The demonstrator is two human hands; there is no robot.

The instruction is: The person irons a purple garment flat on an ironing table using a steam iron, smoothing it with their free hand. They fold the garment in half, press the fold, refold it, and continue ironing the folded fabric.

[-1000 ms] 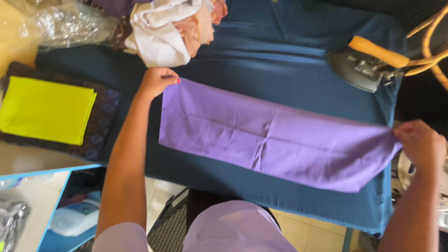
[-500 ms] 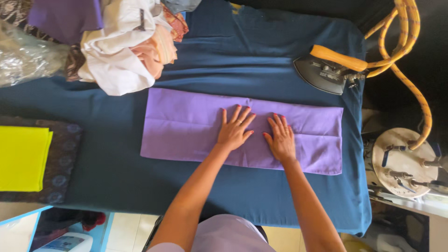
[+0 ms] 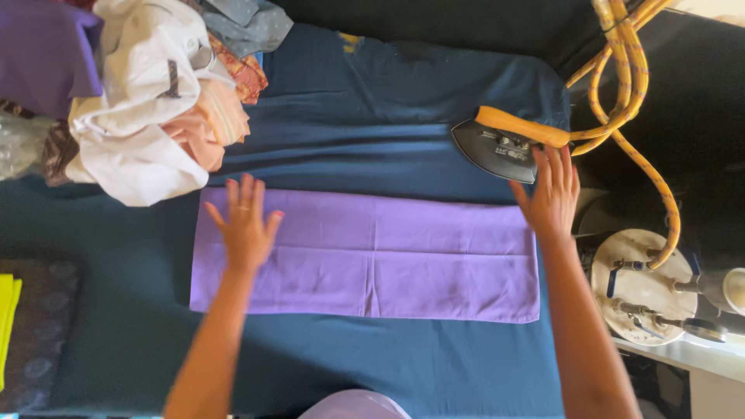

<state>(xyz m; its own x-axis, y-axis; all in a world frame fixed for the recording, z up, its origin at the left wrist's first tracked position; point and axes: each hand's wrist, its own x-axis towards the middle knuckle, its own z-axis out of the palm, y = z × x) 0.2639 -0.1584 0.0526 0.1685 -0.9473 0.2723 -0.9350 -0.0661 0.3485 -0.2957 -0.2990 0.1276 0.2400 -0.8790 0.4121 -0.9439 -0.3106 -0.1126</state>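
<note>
Fingers spread flat: left hand pressing the folded rectangular lilac cloth near its left end on the dark blue ironing surface; right hand open, reaching the black iron with orange handle.

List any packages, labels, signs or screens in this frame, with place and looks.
Clear plastic bag: crinkled, far left edge, beside the pile of clothes.
Plate on the iron: small pale patch on its dark body, too blurred to describe.
No signs or screens.
</note>
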